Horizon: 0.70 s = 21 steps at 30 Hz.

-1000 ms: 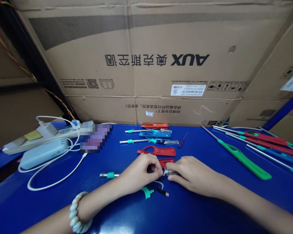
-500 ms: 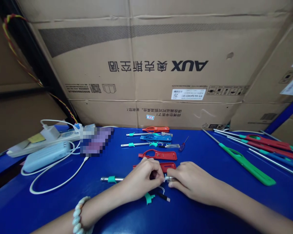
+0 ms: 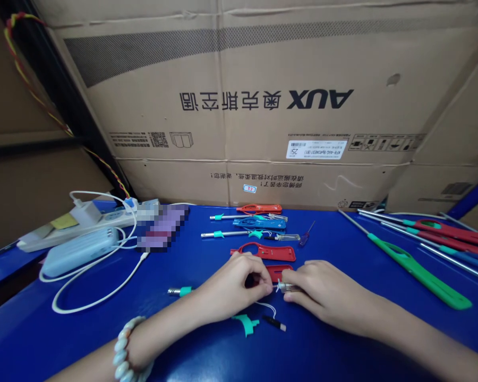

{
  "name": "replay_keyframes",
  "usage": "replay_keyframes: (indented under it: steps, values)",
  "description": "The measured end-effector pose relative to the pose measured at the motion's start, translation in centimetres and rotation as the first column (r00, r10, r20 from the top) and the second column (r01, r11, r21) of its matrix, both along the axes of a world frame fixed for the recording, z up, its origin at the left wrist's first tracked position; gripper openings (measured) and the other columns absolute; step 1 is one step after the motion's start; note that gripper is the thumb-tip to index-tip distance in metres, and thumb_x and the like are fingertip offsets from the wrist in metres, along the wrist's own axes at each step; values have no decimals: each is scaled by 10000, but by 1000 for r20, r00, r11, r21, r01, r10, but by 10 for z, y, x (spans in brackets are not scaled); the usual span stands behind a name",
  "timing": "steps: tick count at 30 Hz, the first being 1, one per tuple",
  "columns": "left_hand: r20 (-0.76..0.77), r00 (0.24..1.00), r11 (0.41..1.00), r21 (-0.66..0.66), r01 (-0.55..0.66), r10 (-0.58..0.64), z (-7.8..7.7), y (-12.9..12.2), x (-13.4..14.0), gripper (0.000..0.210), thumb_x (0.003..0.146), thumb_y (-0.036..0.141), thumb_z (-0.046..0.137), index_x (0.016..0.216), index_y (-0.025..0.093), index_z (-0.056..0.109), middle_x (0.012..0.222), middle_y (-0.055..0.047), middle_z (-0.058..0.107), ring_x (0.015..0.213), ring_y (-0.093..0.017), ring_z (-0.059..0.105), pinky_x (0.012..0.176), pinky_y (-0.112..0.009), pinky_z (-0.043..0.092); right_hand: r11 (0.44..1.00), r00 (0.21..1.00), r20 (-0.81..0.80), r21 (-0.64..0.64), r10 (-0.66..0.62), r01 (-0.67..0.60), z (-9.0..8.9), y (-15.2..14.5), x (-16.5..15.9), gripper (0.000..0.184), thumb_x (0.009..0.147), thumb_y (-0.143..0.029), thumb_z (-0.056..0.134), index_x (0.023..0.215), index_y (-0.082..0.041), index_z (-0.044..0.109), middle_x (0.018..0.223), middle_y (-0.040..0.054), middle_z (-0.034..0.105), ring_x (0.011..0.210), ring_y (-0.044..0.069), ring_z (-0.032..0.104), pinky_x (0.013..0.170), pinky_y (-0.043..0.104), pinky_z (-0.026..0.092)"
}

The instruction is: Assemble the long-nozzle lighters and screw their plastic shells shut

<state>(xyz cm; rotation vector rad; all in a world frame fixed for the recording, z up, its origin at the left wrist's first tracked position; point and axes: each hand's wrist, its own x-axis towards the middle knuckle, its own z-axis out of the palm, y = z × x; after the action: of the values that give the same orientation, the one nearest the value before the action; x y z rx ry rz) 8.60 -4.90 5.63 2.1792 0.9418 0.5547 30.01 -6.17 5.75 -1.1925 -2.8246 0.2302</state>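
My right hand [image 3: 322,289] is closed around a clear lighter fuel tank [image 3: 290,287], its valve end pointing left. A small white piece [image 3: 278,287] shows at that end, right beside the fingertips of my left hand [image 3: 239,281]. Thumb and finger of my left hand are pinched together; what they hold is hidden. Under and behind my hands lies a red lighter shell half [image 3: 281,272], partly covered. A metal lighter tube [image 3: 174,292] with a green collar sticks out left of my left wrist. Nearer me are a green plastic piece [image 3: 247,323] and a black igniter [image 3: 274,322] with white wires.
Behind lie another red shell half [image 3: 279,253], a blue shell [image 3: 263,225], an orange shell [image 3: 261,208] and a purple screwdriver [image 3: 305,238]. Long lighters, including a green one [image 3: 422,270], lie right. Left are a power bank [image 3: 79,252], cables and a power strip [image 3: 43,239].
The view has shifted slightly. My fingertips are a little farther apart, so more of the white piece at the tank's end shows. Both hands stay closed.
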Motion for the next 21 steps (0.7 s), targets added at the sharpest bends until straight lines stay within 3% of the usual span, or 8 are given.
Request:
replay_keyframes:
  steps: [10, 21]
  values:
    - [113, 994, 999, -41, 14, -9, -7, -3, 6, 140, 854, 134, 562, 743, 143, 647, 716, 4, 603, 691, -127, 541, 642, -220, 403, 1000, 1000, 9, 17, 5, -5, 1, -1, 0, 132, 945, -287, 484, 868, -220, 568, 738, 3, 661, 672, 200, 616, 577, 279, 308]
    - [57, 998, 998, 57, 19, -22, -11, -4, 7, 150, 841, 89, 574, 714, 153, 621, 711, 17, 598, 727, -135, 530, 712, -244, 371, 999, 999, 7, 10, 32, -32, -1, -2, -4, 96, 929, -276, 512, 883, -214, 569, 761, 5, 672, 680, 202, 623, 606, 281, 331]
